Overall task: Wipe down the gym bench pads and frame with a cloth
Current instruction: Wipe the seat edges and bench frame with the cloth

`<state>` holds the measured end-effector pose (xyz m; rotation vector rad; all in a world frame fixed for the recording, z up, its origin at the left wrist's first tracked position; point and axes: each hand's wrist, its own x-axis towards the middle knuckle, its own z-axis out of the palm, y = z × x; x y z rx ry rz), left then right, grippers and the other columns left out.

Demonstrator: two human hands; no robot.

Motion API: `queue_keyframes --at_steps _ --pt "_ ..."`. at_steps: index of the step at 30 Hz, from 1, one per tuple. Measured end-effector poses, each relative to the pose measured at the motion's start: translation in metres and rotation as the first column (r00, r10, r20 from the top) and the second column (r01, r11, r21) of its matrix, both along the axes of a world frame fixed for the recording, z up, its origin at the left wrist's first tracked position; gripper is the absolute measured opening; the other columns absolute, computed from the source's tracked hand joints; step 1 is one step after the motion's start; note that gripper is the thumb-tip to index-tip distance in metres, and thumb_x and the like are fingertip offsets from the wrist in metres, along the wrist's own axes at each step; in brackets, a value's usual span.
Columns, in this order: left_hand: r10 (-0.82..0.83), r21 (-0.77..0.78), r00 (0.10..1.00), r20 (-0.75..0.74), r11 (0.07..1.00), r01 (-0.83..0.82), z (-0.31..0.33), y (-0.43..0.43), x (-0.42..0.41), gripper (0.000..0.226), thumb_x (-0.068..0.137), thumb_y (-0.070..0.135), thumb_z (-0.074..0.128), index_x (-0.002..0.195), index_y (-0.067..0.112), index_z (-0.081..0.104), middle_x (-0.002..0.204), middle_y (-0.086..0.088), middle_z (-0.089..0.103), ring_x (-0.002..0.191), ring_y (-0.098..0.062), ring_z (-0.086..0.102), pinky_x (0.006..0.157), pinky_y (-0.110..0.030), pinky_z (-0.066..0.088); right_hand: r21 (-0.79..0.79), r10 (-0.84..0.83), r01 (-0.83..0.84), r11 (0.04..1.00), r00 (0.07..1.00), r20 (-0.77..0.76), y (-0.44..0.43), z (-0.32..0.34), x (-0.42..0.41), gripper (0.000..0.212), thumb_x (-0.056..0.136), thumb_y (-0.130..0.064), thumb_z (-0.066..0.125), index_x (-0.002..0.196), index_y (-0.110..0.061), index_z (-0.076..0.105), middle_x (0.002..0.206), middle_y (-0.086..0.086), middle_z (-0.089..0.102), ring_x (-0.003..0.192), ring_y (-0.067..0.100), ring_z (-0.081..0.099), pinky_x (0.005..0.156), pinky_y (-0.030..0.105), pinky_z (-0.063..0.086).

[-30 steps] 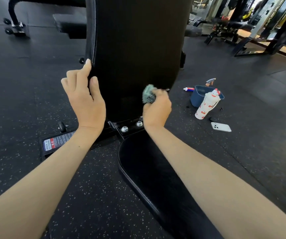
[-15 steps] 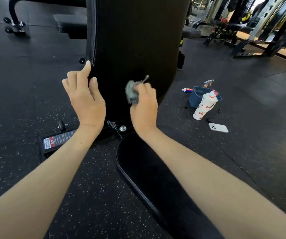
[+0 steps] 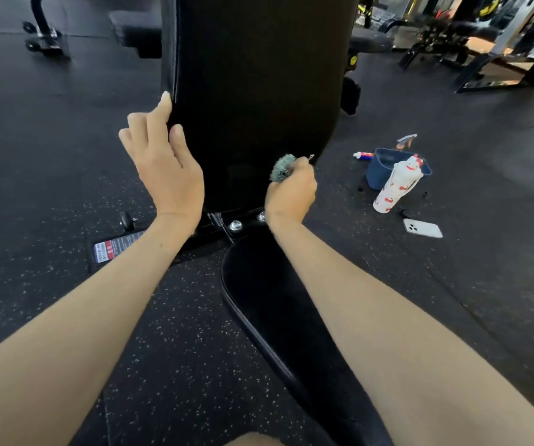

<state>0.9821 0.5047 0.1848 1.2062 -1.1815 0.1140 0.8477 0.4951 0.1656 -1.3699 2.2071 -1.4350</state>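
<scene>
Your right hand (image 3: 291, 194), clenched round the cloth (image 3: 281, 167), has swept toward 3 o'clock, low on the back pad (image 3: 253, 75); your left hand (image 3: 166, 165) grips its 9 o'clock edge. You're mid pad-wipe; next, probably press back across.

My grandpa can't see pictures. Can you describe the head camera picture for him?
A person's right hand holds a bunched green cloth against the bottom of a black gym bench's upright back pad, while the left hand holds the pad's left edge. A blue bucket, a white bottle and a phone sit on the floor to the right.
</scene>
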Motion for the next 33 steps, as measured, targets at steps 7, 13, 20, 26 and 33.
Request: queue_keyframes --at_steps 7,13,20,26,33 --pt "-0.108 0.054 0.990 0.087 0.993 0.104 0.001 0.005 0.017 0.037 0.095 0.010 0.043 0.131 0.006 0.052 0.104 0.004 0.039 0.096 -0.017 0.036 0.082 -0.042 0.047 0.037 0.322 -0.321 0.947 0.946 -0.029 0.029 -0.027 -0.005 0.018 0.081 0.002 0.064 0.097 -0.006 0.063 0.100 0.010 0.067 0.089 0.021 0.064 0.081 0.029 0.050" --pt "-0.079 0.037 0.996 0.039 0.996 0.078 -0.001 0.001 0.012 0.036 0.095 0.008 0.043 0.130 0.006 0.053 0.104 0.003 0.039 0.095 -0.017 0.035 0.081 -0.045 0.047 0.088 -0.145 0.125 0.988 0.951 0.272 -0.013 0.002 -0.056 0.028 0.091 0.000 0.053 0.119 -0.006 0.052 0.120 0.012 0.059 0.110 0.024 0.056 0.074 0.018 0.033" --pt "-0.065 0.078 0.998 0.020 0.995 0.063 0.001 0.002 0.008 0.036 0.095 0.006 0.042 0.130 0.006 0.052 0.105 -0.013 0.048 0.095 -0.017 0.034 0.085 -0.017 0.040 0.125 -0.182 0.147 0.981 0.922 0.341 -0.003 -0.003 -0.007 0.033 0.087 0.009 0.049 0.114 -0.007 0.060 0.115 0.010 0.059 0.106 0.028 0.058 0.094 0.038 0.048" --pt "-0.038 0.108 0.997 0.070 0.994 0.030 0.005 0.007 0.008 0.036 0.095 0.006 0.042 0.130 0.004 0.052 0.107 -0.020 0.051 0.093 -0.020 0.034 0.078 0.001 0.025 0.156 -0.092 0.035 0.987 0.923 0.374 0.028 0.010 0.045 0.028 0.086 0.003 0.055 0.111 -0.010 0.060 0.115 0.012 0.063 0.111 0.029 0.059 0.094 0.033 0.042" --pt "-0.121 0.191 0.985 0.125 0.977 0.096 0.013 0.013 0.023 0.036 0.097 0.010 0.046 0.133 0.011 0.049 0.116 -0.010 0.050 0.105 -0.026 0.045 0.080 -0.026 0.043 0.073 0.049 -0.124 0.990 0.769 0.637 0.053 0.018 0.070 0.024 0.081 0.004 0.053 0.099 -0.004 0.067 0.093 0.008 0.065 0.097 0.028 0.064 0.083 0.034 0.055"
